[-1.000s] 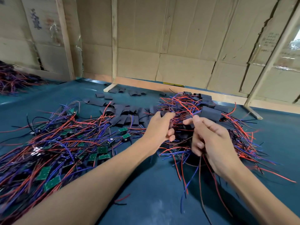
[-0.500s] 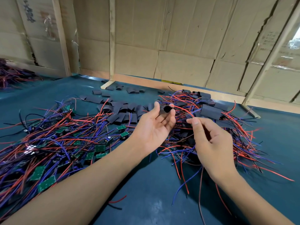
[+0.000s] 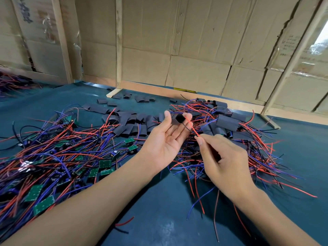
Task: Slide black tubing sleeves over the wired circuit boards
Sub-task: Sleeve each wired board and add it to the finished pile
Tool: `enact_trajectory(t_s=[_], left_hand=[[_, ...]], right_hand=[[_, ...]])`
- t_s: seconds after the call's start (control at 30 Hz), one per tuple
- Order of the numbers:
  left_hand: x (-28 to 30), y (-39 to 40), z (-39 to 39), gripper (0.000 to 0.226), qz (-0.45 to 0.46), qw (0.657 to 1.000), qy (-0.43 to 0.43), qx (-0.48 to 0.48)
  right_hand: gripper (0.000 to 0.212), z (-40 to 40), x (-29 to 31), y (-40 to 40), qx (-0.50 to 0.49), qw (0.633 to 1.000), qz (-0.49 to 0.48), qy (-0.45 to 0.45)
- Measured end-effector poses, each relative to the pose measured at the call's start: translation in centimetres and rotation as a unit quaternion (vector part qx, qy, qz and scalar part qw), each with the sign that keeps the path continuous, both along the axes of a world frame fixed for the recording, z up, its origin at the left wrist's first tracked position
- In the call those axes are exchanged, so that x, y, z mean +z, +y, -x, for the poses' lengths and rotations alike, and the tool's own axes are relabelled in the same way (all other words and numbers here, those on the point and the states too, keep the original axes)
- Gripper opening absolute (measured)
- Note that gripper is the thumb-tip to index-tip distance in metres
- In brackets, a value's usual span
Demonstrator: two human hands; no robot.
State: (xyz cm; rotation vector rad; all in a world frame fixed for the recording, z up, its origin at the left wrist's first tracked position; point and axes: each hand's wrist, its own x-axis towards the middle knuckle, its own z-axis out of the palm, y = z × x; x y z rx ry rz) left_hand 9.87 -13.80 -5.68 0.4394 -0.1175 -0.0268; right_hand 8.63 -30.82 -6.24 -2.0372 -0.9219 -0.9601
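My left hand (image 3: pixel 165 144) is raised palm up and pinches a short black tubing sleeve (image 3: pixel 179 118) between thumb and fingertips, its open end facing me. My right hand (image 3: pixel 225 162) pinches red and dark wires (image 3: pixel 192 127) whose tips reach into the sleeve's opening. Whatever board hangs on those wires is hidden in my right fist. A heap of bare green circuit boards with red, blue and black wires (image 3: pixel 53 157) lies at the left. Loose flat black sleeves (image 3: pixel 131 123) lie behind my hands.
The work surface is a dark teal mat (image 3: pixel 159 219). A pile of sleeved boards with wires (image 3: pixel 239 132) lies at the right. Cardboard walls on wooden posts (image 3: pixel 118 43) close off the back. Another wire bundle (image 3: pixel 12 82) sits far left.
My left hand turned palm up and lifted the sleeve from the pile. My right hand brought the wire ends up to the sleeve's opening.
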Motion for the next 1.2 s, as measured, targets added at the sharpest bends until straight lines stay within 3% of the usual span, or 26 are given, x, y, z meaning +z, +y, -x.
enact_trajectory(t_s=[0.23, 0.43, 0.53, 0.63, 0.7, 0.83, 0.97, 1.1, 1.2], left_hand=[[0.1, 0.0, 0.2, 0.037, 0.012, 1.0, 0.022, 0.018], [0.0, -0.1, 0.0, 0.049, -0.011, 1.0, 0.015, 0.006], [0.1, 0.1, 0.2, 0.043, -0.119, 0.992, -0.025, -0.02], [0.0, -0.1, 0.5, 0.051, -0.267, 0.961, -0.074, -0.006], [0.0, -0.4, 0.6, 0.054, -0.295, 0.952, -0.083, 0.008], [0.2, -0.9, 0.8, 0.056, -0.291, 0.954, -0.059, 0.033], [0.2, -1.2, 1.0, 0.069, -0.25, 0.967, -0.033, 0.023], [0.2, -0.7, 0.9, 0.048, -0.21, 0.977, -0.036, 0.007], [0.3, -0.4, 0.9, 0.055, -0.221, 0.975, -0.032, 0.012]], right_hand=[[0.017, 0.1, -0.1, -0.2, 0.004, 0.998, 0.043, -0.049], [0.02, -0.1, 0.0, -0.2, -0.048, 0.991, 0.112, -0.058], [0.018, -0.1, 0.0, -0.3, -0.031, 0.998, 0.062, -0.009], [0.015, -0.1, 0.6, -0.4, -0.008, 0.996, -0.024, 0.082], [0.007, 0.1, 1.0, -0.2, -0.011, 0.988, -0.061, 0.144], [0.037, -0.1, 1.2, 0.0, 0.107, 0.927, -0.169, 0.316], [0.058, -0.4, 1.6, 0.2, 0.191, 0.867, -0.31, 0.34], [0.052, -0.5, 2.0, 0.5, 0.248, 0.79, -0.431, 0.358], [0.04, -0.4, 1.9, 0.4, 0.222, 0.764, -0.448, 0.407]])
